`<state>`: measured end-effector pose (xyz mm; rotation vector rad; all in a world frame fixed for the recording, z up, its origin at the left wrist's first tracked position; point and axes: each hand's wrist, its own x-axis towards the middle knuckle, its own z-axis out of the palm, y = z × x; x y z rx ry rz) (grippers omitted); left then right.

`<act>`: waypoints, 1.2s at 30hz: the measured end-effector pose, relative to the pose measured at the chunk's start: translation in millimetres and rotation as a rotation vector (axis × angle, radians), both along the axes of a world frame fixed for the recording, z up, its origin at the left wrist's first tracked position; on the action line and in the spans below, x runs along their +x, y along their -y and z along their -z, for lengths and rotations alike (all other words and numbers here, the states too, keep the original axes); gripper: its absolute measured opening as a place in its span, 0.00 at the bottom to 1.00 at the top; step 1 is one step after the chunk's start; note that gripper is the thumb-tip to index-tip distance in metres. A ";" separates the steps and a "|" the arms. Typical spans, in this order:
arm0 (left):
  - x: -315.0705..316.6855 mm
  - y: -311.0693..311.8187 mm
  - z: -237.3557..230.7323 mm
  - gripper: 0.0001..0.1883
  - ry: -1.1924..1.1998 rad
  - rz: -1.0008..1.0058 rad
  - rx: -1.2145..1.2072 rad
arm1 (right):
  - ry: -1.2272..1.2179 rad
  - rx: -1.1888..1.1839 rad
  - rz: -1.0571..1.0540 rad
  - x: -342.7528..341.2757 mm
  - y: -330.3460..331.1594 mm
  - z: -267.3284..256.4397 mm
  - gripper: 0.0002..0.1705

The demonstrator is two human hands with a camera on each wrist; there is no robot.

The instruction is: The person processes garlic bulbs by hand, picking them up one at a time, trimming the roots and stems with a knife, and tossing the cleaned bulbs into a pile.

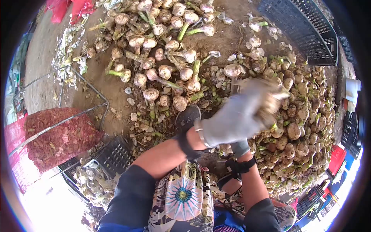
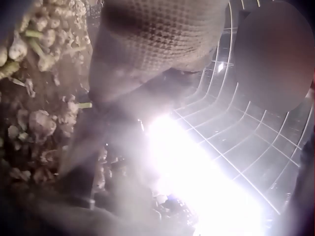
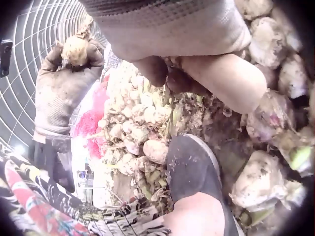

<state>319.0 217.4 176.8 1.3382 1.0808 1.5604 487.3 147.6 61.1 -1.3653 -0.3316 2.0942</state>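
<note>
My gloved left hand reaches across to the right, blurred by motion. In the right wrist view that left hand grips a garlic bulb between thumb and fingers. Its textured glove fills the top of the left wrist view. Lower and partly hidden behind it, my gloved right hand is near the garlic heap. In its own wrist view the right hand has dark fingertips curled at a pale, smooth, round-ended handle; the rest of that tool is hidden.
Loose garlic bulbs with stems cover the ground ahead. A black crate stands at upper right, another black crate at lower left. A filled red mesh sack lies left by a metal frame. A shoe stands among the bulbs.
</note>
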 end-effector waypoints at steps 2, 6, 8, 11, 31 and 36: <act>45.1 10.3 -1.4 0.33 -0.240 -0.089 -0.084 | 0.104 0.047 -0.090 -0.9 -12.0 -10.1 0.08; -32.4 40.8 13.4 0.30 -0.158 -0.036 -0.196 | 0.507 0.292 -0.366 -7.6 -66.9 -55.4 0.10; -84.3 89.6 50.2 0.28 -0.318 -0.345 -0.430 | 0.436 0.190 -0.195 5.7 -78.5 -55.9 0.12; -138.1 159.6 101.0 0.22 -0.632 -0.930 -0.784 | 0.506 0.347 -0.161 28.3 -81.5 -22.2 0.15; -76.2 142.3 26.4 0.28 0.172 -0.220 -0.741 | 0.061 0.386 -0.536 -89.8 -35.5 -96.9 0.22; -79.4 148.3 29.9 0.30 0.241 -0.239 -0.650 | 0.889 1.321 -1.175 -83.0 -36.7 -125.6 0.13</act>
